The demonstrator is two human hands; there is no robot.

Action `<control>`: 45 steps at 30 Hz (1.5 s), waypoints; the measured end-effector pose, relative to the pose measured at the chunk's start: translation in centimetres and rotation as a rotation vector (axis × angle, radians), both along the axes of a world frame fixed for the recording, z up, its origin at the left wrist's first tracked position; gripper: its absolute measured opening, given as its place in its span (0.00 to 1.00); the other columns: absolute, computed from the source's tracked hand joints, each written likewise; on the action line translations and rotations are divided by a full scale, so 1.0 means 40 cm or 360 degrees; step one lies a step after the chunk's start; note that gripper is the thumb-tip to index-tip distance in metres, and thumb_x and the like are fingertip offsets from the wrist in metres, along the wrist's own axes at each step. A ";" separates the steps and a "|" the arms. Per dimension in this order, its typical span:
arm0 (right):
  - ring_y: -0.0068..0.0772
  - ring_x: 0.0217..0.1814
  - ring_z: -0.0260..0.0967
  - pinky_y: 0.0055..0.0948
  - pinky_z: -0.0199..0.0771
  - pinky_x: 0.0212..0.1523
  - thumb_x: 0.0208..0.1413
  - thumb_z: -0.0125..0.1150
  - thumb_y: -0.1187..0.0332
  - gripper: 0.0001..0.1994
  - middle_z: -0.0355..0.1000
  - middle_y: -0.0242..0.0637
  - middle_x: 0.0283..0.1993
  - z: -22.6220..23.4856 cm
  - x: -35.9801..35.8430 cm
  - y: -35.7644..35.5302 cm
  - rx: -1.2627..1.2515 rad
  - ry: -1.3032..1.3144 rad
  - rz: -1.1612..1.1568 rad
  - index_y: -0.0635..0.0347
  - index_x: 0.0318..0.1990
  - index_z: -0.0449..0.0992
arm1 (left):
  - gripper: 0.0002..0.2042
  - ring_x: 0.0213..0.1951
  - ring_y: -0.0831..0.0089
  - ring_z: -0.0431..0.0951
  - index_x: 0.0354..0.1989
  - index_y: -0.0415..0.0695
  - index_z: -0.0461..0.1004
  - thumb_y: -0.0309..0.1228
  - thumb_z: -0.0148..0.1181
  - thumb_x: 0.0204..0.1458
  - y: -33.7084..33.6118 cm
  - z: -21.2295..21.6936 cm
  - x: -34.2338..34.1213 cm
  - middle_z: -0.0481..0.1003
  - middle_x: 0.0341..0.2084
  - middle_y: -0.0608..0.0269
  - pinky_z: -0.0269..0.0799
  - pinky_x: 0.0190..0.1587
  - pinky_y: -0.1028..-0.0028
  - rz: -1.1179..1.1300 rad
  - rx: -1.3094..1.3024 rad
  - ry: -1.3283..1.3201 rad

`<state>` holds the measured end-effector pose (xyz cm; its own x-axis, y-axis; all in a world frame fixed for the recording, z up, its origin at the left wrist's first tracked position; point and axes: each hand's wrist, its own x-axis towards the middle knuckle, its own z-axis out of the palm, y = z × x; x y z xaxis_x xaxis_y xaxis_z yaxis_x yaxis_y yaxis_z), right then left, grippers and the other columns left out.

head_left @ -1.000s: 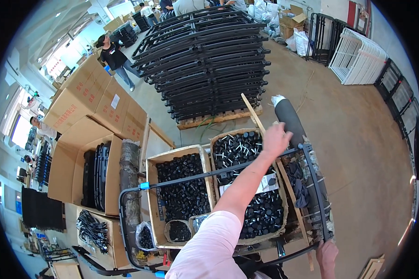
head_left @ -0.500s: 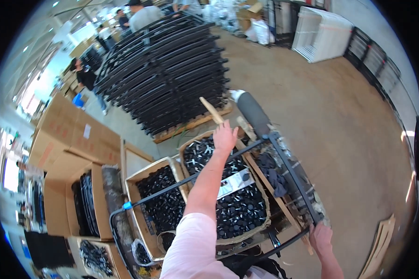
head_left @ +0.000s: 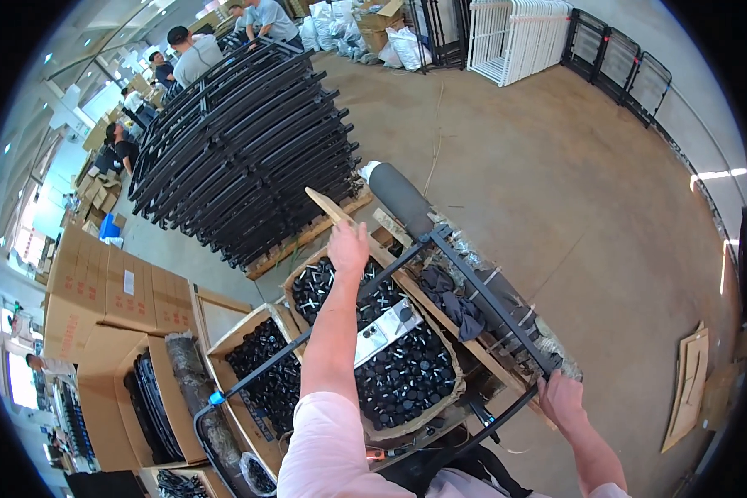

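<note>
My right hand point(head_left: 561, 397) is closed round the near right corner of a black tubular metal frame point(head_left: 490, 297). The frame lies tilted across the cartons of parts, with a blue piece point(head_left: 217, 398) on its left side. My left arm reaches over the frame, and my left hand point(head_left: 349, 249) is closed on a pale wooden strip point(head_left: 327, 204) beyond the far carton edge; its fingertips are partly hidden. Below that arm, an open carton point(head_left: 459, 378) holds many small black caps point(head_left: 407, 378) and a flat silver-white piece point(head_left: 383, 333). Beside it, another carton point(head_left: 221, 355) holds more small black parts point(head_left: 266, 357).
A tall stack of black metal frames point(head_left: 249, 149) stands on a pallet ahead, with several people behind it. A grey roll point(head_left: 398, 195) and dark cloth point(head_left: 452, 303) lie right of the cartons. Large cardboard boxes point(head_left: 116, 286) stand left; cardboard sheets point(head_left: 687, 386) lie right.
The view has swung, so the stack, cartons and frame sit further left in the picture. Both hands keep their places on the wooden strip and the frame.
</note>
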<state>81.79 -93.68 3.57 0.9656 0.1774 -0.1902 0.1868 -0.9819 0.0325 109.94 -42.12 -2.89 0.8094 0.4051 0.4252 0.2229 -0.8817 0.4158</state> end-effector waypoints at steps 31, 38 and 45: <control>0.59 0.28 0.79 0.54 0.80 0.33 0.62 0.62 0.56 0.18 0.77 0.53 0.25 0.025 0.000 -0.016 0.0164 0.0113 -0.0123 0.66 0.34 0.75 | 0.26 0.53 0.57 0.84 0.48 0.43 0.83 0.56 0.58 0.62 -0.320 0.146 0.076 0.84 0.46 0.51 0.78 0.54 0.56 -0.0792 0.0616 0.1095; 0.58 0.29 0.80 0.53 0.81 0.35 0.63 0.60 0.54 0.20 0.78 0.53 0.25 0.022 -0.010 -0.042 0.0095 0.0154 -0.0145 0.67 0.35 0.77 | 0.24 0.53 0.56 0.84 0.43 0.44 0.86 0.55 0.59 0.63 -0.365 0.169 0.066 0.85 0.46 0.52 0.78 0.54 0.57 -0.0847 0.0559 0.1247; 0.55 0.28 0.81 0.50 0.81 0.31 0.63 0.62 0.53 0.20 0.78 0.53 0.25 0.007 -0.003 -0.049 0.0040 0.0067 -0.0031 0.66 0.35 0.75 | 0.22 0.48 0.55 0.84 0.41 0.44 0.85 0.53 0.62 0.60 -0.303 0.124 0.081 0.85 0.40 0.54 0.76 0.52 0.57 -0.1118 0.0771 0.1015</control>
